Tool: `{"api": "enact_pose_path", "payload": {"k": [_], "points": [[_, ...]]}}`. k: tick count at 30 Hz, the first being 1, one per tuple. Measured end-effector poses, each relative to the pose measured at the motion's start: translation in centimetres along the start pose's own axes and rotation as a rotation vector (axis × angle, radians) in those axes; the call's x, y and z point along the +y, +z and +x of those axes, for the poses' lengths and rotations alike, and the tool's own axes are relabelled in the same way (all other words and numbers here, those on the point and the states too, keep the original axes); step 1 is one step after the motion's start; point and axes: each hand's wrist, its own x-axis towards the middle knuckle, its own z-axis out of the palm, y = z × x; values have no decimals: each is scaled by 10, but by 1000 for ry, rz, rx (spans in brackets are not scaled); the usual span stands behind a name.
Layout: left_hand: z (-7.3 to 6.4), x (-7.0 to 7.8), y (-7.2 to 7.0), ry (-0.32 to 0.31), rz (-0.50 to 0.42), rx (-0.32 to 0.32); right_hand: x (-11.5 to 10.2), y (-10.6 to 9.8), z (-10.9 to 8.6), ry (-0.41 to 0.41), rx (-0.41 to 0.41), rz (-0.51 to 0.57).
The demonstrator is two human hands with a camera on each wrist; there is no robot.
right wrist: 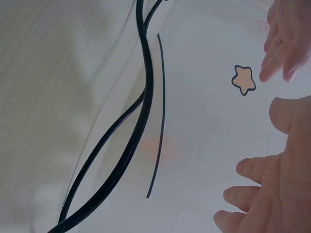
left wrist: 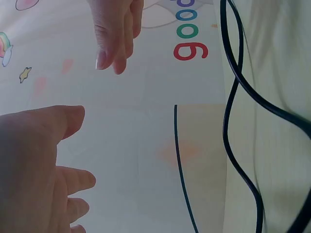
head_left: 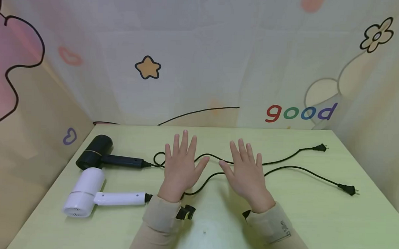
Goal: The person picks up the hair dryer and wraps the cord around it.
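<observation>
Both hands hover above the table, held up with fingers spread and nothing gripped. My left hand (head_left: 180,169) is in the middle of the head view, and my right hand (head_left: 248,175) is to its right, thumbs pointing toward each other. On the left lies a black hair dryer (head_left: 94,152), its handle pointing right. Nearer the front is a white hair dryer (head_left: 85,192), turned the same way. Black power cords (left wrist: 243,82) run rightward beneath the hands, which hide parts of them. They end in a far plug (head_left: 320,147) and a nearer plug (head_left: 348,189).
The pale table (head_left: 222,235) ends at a hanging cloth backdrop (head_left: 201,66) printed with a star, a flower and the word "good". Cloth also hangs along the left and right sides. Dark straps (head_left: 185,212) show at the sleeve cuffs.
</observation>
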Motion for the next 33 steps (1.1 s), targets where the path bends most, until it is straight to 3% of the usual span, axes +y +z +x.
{"api": "enact_pose_path", "payload": {"k": [8,17,23,33], "points": [[-5,-15,-14,-26,51,18,-19,2,-1,-46,3,1],[-16,-44,-28,-83,88,-2,-47,6,0,-101,-25,4],[-25,-71,-33,-127,100,39,-66,17,1,-147,-68,-9],[-55,-123,-45,-231,72,71,-100,36,-5,-237,-132,-13]]}}
